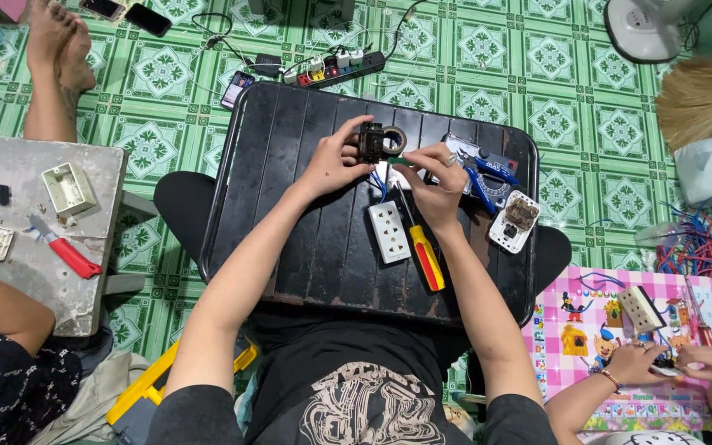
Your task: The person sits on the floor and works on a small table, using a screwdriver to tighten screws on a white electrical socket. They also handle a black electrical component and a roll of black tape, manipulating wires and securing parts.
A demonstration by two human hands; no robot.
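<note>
My left hand [333,161] grips a small dark socket module [371,142] above the black tray table [290,198]. My right hand [432,183] pinches a thin green-handled tool [398,161] whose tip meets the module. Blue wires [380,185] hang under the module. A roll of black tape [394,140] sits right behind it. A white socket plate [389,231] and a red and yellow screwdriver [425,254] lie on the table just below my hands.
Blue-handled pliers [483,175] and another white socket part [514,221] lie at the table's right. A person at the left works at a grey table [43,272] with a red cutter [66,251]. Another person's hands [686,367] work on a pink mat at the lower right. A power strip [335,69] lies behind.
</note>
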